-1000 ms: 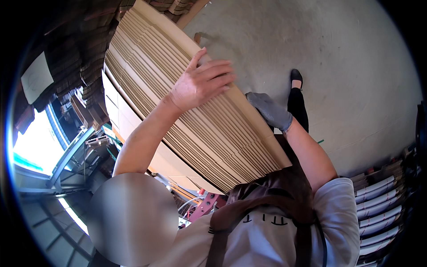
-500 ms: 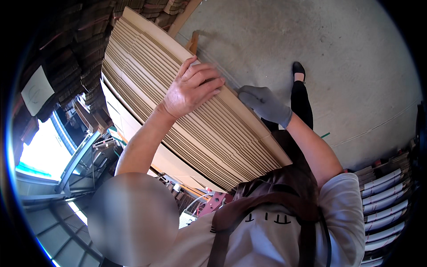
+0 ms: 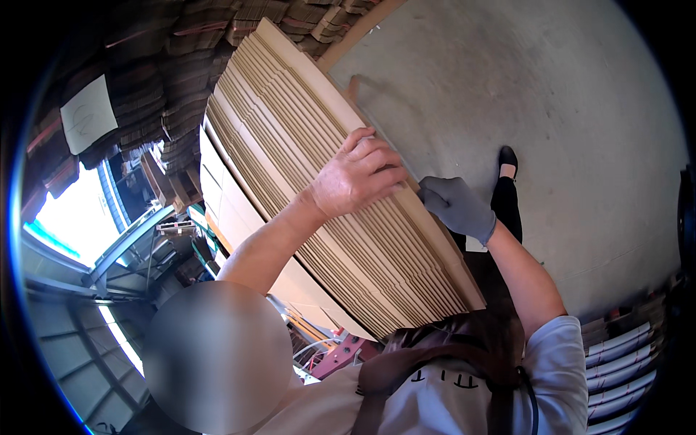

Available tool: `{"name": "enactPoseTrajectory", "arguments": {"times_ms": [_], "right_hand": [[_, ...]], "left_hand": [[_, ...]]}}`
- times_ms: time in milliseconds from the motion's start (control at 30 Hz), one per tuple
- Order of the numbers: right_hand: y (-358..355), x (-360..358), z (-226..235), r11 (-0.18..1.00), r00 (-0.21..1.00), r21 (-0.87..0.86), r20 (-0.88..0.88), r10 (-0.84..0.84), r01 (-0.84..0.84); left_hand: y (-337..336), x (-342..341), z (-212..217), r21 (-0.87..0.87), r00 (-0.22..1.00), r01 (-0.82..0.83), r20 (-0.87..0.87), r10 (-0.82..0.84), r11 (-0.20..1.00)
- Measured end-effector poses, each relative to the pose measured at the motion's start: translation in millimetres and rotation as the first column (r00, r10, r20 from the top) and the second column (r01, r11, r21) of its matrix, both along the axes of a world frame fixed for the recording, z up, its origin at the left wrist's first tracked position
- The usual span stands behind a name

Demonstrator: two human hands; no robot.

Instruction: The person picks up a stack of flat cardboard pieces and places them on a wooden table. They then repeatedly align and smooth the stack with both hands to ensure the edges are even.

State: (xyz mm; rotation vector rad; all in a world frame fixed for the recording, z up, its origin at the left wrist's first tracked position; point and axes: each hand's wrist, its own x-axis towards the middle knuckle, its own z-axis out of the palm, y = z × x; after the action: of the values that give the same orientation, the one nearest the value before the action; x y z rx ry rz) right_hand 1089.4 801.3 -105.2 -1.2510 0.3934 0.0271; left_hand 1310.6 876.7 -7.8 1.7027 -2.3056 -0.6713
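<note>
A thick bundle of flat cardboard sheets (image 3: 301, 127) stands slanted in front of me, its many edges packed side by side. My bare left hand (image 3: 360, 174) lies across these edges, with its fingers bent over the outermost sheets on the right side. Slight blur softens its fingertips. My right hand (image 3: 458, 208), in a grey glove, is closed beside the bundle's outer face, close to the left fingers. What the glove holds, if anything, is hidden. Just below the glove a small white patch (image 3: 475, 245) shows, too little to name.
Stacks of folded cardboard (image 3: 138, 43) rise at the upper left, with a white paper sheet (image 3: 88, 114) on them. Grey concrete floor (image 3: 565, 94) lies to the right. White-edged bundles (image 3: 616, 373) stand at the lower right. Red machinery (image 3: 344, 355) is partly visible behind the cardboard.
The bundle and both hands appear farther right and lower in the picture. My right fingers look more curled. A white patch has come into view below the glove.
</note>
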Motion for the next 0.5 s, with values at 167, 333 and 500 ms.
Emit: {"name": "enactPoseTrajectory", "arguments": {"times_ms": [167, 333, 500], "right_hand": [[-0.1, -0.9, -2.0, 0.999, 1.0, -0.039, -0.011, -0.012, 0.012], [-3.2, -3.4, 1.1, 0.999, 0.999, -0.029, -0.002, -0.035, 0.035], [-3.5, -6.3, 0.8, 0.998, 0.999, -0.025, -0.005, -0.049, 0.049]], "left_hand": [[1.4, -0.9, -0.5, 0.01, 1.0, -0.005, 0.007, 0.005, 1.0], [4.5, -3.0, -2.2, 0.019, 1.0, -0.009, 0.013, 0.009, 1.0], [7.0, -4.2, -2.8, 0.008, 1.0, -0.014, 0.018, 0.013, 1.0]]}}
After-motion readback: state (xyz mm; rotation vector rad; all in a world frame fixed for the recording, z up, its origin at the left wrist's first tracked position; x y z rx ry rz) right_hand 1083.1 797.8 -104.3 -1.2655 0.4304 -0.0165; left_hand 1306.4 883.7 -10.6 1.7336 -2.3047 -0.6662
